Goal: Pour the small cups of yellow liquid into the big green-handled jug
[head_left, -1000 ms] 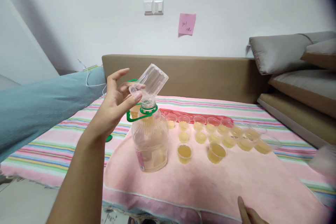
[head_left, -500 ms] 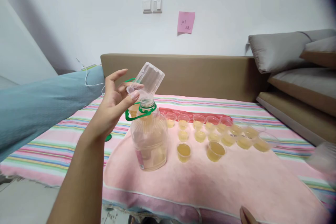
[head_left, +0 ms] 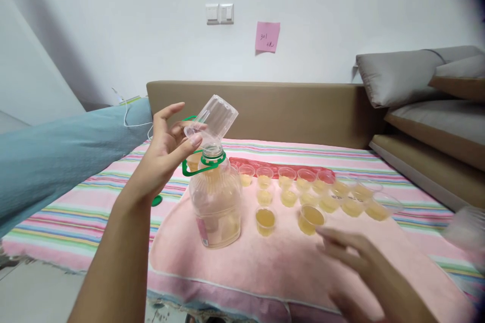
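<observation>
My left hand (head_left: 166, 149) pinches a clear plastic cup (head_left: 212, 120), tipped upside down with its rim over the mouth of a clear jug (head_left: 215, 202). The jug has a green collar and handle and holds a little yellow liquid. It stands on a pink towel (head_left: 288, 257). My right hand (head_left: 364, 267) reaches in from the lower right, fingers spread and empty, just short of the nearest filled cup (head_left: 310, 218). Several small cups (head_left: 288, 184) of yellow liquid stand in rows to the right of the jug.
The towel lies on a striped sheet (head_left: 76, 217) over a bed with a tan headboard (head_left: 288, 111). A blue-grey pillow (head_left: 56, 161) lies at the left, grey and tan cushions (head_left: 417, 81) at the right. A blurred clear object (head_left: 466, 229) sits at the right edge.
My right hand has come up from the bottom edge toward the front cups. My left hand and the tipped cup have stayed over the jug's mouth.
</observation>
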`<state>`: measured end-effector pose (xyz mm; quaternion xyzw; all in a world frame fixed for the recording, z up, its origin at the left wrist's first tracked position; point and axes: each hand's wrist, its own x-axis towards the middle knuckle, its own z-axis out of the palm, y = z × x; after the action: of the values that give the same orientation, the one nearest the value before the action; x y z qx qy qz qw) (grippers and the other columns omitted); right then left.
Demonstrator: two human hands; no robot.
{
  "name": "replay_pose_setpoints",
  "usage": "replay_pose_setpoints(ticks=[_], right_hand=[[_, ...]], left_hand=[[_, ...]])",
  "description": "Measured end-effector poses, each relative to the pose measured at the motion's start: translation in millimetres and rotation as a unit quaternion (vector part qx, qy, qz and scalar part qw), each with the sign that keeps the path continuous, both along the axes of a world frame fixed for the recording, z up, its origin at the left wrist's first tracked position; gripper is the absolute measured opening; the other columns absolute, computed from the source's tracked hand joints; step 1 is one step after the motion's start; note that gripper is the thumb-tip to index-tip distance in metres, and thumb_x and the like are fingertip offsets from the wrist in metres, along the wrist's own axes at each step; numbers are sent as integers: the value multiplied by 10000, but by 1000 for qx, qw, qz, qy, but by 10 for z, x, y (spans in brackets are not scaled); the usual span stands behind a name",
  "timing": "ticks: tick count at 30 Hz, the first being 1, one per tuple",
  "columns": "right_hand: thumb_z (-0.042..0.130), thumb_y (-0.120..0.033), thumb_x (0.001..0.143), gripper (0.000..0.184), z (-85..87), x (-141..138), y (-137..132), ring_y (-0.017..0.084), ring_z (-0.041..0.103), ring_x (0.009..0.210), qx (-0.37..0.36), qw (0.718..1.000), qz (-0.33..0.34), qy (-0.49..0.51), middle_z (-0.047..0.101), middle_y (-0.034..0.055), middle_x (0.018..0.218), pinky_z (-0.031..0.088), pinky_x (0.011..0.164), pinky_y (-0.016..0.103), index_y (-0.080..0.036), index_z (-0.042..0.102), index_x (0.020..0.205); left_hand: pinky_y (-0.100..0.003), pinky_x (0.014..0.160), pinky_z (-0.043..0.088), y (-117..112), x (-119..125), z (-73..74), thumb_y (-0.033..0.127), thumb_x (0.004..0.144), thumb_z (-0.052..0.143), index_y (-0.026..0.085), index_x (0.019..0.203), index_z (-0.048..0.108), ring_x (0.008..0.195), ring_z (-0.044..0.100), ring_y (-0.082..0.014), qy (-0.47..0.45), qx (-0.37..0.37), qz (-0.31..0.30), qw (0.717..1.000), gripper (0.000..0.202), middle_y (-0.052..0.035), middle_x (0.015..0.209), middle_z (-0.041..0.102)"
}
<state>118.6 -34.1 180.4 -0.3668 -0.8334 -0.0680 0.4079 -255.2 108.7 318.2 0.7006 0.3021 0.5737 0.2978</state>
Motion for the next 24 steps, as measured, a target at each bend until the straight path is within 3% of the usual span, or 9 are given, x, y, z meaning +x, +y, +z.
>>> replay_pose_setpoints(ticks=[2, 4, 7, 9, 12, 15, 18, 21, 24], right_hand=[[634, -272, 1055, 364, 616, -229, 410, 307, 620, 1281, 28, 994, 76, 71, 648, 104, 1350, 513, 1106, 463, -238, 593, 1415], [654, -260, 1058, 224, 1162, -544, 840, 261, 642, 1173, 88, 975, 124, 161, 654, 74, 1225, 526, 1040, 417, -246, 621, 1279], [619, -389, 1100, 225, 1654, -1014, 1395, 233, 623, 1146, 64, 954, 168, 240, 618, 65, 1249, 548, 1000, 400, -262, 584, 1281], [592, -529, 1116, 335, 1766, -1228, 1633, 218, 612, 1139, 32, 953, 171, 248, 599, 50, 1260, 549, 1008, 399, -293, 550, 1350], [446, -709, 1133, 480, 1771, -1368, 1765, 228, 581, 1202, -31, 961, 179, 210, 589, 53, 1272, 532, 1052, 416, -283, 626, 1259], [289, -770, 1140, 636, 1745, -1378, 1741, 241, 581, 1197, -50, 956, 177, 228, 604, 55, 1248, 508, 1090, 451, -258, 665, 1151], [278, -783, 1134, 666, 1752, -1343, 1718, 245, 593, 1172, -63, 956, 178, 223, 619, 59, 1240, 492, 1105, 459, -243, 667, 1117], [419, -754, 1116, 569, 1820, -1271, 1732, 241, 598, 1186, -58, 959, 192, 199, 605, 72, 1299, 517, 1071, 430, -239, 627, 1240], [749, -642, 987, 610, 1991, -1180, 1718, 258, 549, 1295, 26, 975, 197, 103, 528, 74, 1459, 507, 1101, 433, -259, 539, 1413]], left_hand=[[-371, 1025, 585, -2, 2, 8, 404, 925, 829, 337, 1492, 381, 1179, 678, -211, 1, -1, 1, 1000, 725, -40, 1244, 707], [-353, 1015, 597, -7, 3, 15, 394, 928, 824, 331, 1496, 374, 1162, 687, -203, 4, -4, 1, 1000, 727, -43, 1249, 705], [-331, 1002, 610, -10, 1, 13, 388, 936, 814, 328, 1501, 367, 1160, 695, -195, 7, -6, 0, 1000, 723, -46, 1262, 702], [-332, 1009, 613, -4, -3, 1, 394, 937, 810, 325, 1506, 364, 1185, 691, -202, 7, -4, 0, 1000, 726, -48, 1268, 701], [-354, 1031, 616, 14, -17, -27, 402, 939, 803, 337, 1516, 362, 1223, 681, -218, 7, -5, 1, 1000, 730, -48, 1281, 693], [-354, 1027, 619, 23, -26, -50, 386, 946, 797, 352, 1520, 362, 1228, 683, -216, 5, -7, 0, 1000, 722, -45, 1293, 684], [-357, 1026, 619, 18, -21, -51, 368, 946, 794, 344, 1517, 356, 1221, 687, -212, 0, -7, -1, 1000, 720, -48, 1292, 683], [-379, 1031, 617, 7, -6, -35, 375, 937, 800, 334, 1506, 354, 1194, 697, -219, -1, -4, 1, 1000, 724, -51, 1267, 688], [-371, 1020, 613, 0, 9, -12, 395, 922, 820, 342, 1501, 362, 1202, 693, -231, -6, -4, 0, 1000, 740, -55, 1254, 686]])
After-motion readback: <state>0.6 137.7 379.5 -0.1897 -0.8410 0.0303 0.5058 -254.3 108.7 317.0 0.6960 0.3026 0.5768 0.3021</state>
